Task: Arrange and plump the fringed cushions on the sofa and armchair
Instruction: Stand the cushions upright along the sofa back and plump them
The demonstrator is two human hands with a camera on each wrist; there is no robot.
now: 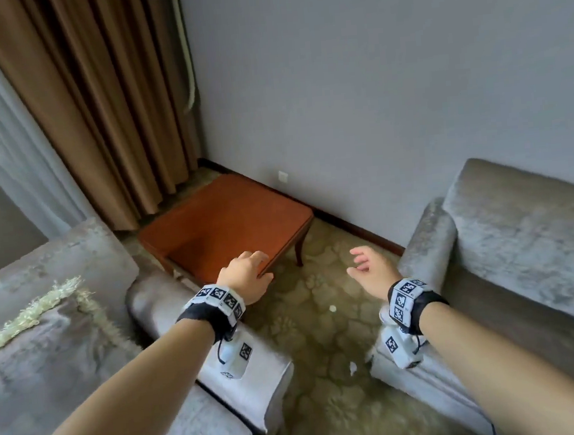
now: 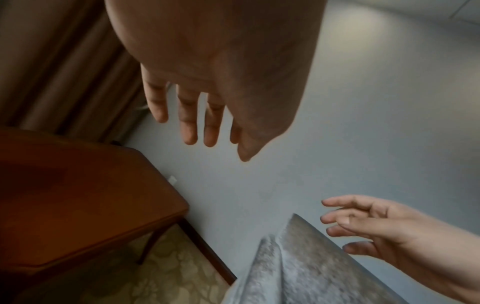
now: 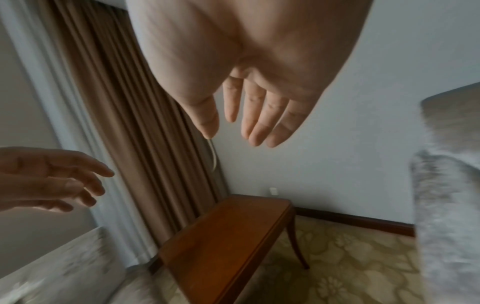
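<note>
Grey velvet on both sides of me right now: one seat (image 1: 65, 337) on my left with the fringed cushion (image 1: 41, 343) lying on it, pale tassel trim along its top edge, and another seat (image 1: 528, 249) on my right, up against the wall, no cushion showing on the bit I can see. Can't honestly say which one's the sofa and which the armchair from this angle. Both hands are out in front of me in mid-air, over the patterned carpet (image 1: 323, 345) between the two seats. My left hand (image 1: 246, 279) is palm down, fingers loose and slightly spread, holding nothing. My right hand (image 1: 372, 272) is the same deal, fingers relaxed and apart, nothing in it. Reddish wooden tabletop (image 1: 224, 222) sits in the corner by the brown curtain (image 1: 104, 94).
</note>
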